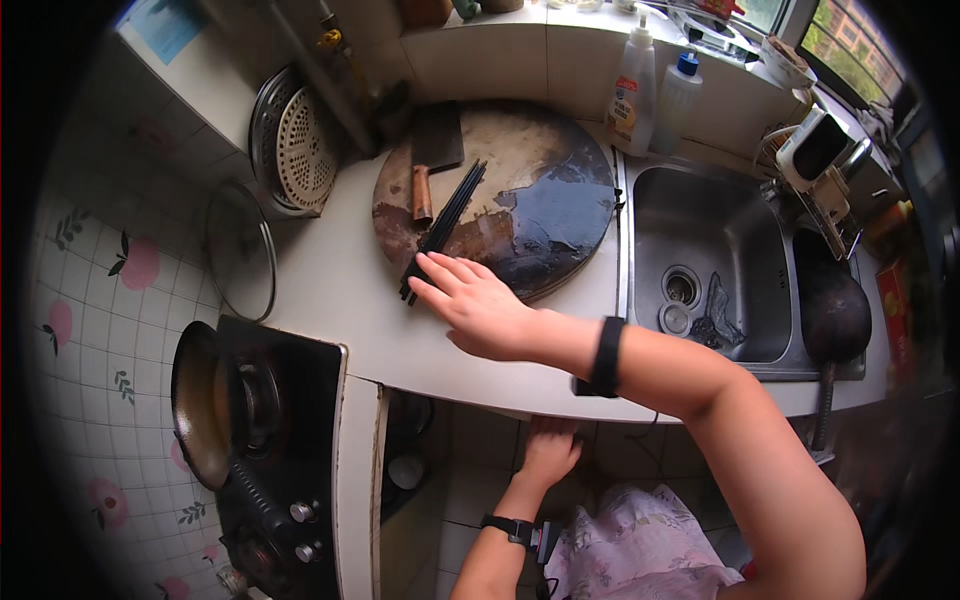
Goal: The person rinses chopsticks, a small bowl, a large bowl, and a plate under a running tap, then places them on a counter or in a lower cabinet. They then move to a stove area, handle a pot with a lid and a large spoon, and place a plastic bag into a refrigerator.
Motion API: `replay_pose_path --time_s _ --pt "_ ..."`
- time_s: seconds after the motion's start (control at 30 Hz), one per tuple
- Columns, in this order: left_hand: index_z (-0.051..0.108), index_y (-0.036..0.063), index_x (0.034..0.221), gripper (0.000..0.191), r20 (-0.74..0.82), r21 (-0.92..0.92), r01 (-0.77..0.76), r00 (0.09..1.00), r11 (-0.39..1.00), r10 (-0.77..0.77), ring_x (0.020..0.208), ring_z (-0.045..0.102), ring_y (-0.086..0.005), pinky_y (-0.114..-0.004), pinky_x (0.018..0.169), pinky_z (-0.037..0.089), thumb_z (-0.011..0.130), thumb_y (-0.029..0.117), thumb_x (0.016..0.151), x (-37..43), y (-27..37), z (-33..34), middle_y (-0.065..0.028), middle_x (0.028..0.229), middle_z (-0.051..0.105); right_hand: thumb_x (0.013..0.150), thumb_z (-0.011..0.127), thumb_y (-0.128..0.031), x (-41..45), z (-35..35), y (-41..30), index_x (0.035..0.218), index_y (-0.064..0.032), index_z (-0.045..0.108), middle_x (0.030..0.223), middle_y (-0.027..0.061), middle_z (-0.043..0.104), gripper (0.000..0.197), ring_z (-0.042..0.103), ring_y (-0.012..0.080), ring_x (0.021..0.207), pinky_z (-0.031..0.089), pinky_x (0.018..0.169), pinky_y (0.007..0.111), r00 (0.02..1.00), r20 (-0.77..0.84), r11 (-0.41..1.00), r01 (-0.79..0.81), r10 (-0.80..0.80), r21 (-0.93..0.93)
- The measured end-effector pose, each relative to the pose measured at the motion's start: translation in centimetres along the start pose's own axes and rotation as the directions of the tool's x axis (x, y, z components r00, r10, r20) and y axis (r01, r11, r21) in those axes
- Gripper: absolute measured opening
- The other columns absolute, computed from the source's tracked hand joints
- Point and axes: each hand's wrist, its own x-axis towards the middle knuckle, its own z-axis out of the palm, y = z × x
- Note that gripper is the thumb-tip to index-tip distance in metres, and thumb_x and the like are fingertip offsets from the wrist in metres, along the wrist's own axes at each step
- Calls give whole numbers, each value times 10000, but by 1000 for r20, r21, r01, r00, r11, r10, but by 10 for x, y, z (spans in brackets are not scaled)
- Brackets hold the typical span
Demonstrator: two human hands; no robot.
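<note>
My right hand (pixel 480 309) reaches over the counter, its fingertips at the lower end of a bundle of black chopsticks (pixel 454 214); whether it grips them cannot be told. The chopsticks lie slanting across the left part of a round wooden chopping board (pixel 555 150), whose surface is stained and wet on the right. Beside them on the board rests a cleaver with a dark blade (pixel 438 140) and a wooden handle (pixel 421 193). My left hand (pixel 551 450) is at the counter's front edge, its fingertips hidden beneath or against it.
A steel sink (pixel 709 217) with a strainer is on the right, a dark wok (pixel 836 315) beyond it. Two bottles (pixel 632 94) stand behind. On the left are steamer plates (pixel 306 150), a glass lid (pixel 241 251) and a gas stove (pixel 300 397) bearing a pan (pixel 196 405).
</note>
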Motion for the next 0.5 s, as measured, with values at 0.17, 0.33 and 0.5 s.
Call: replay_pose_path --time_s 0.17,0.33,0.5 --pt "521 28 1037 387 34 -133 42 999 990 -38 999 452 -300 -415 917 314 564 180 683 -6 0 -12 -136 1037 519 647 542 -137 46 68 40 1084 -18 444 1136 166 424 463 367 287 1104 285 926 389 999 42 965 30 -20 -259" --pt "554 41 960 278 45 -171 100 995 980 -93 899 487 -267 -388 918 319 546 132 697 -58 6 -21 -105 888 562 591 570 -124 39 61 37 835 -78 480 846 68 444 264 417 226 886 302 836 338 997 -80 961 -4 -19 -278" --pt "561 41 945 274 83 -79 146 987 986 -139 936 475 -235 -355 971 282 557 137 688 -127 -4 -34 -77 880 553 712 551 -268 32 57 46 689 -94 488 740 44 465 187 438 210 815 307 817 334 984 -41 964 163 -175 -209"
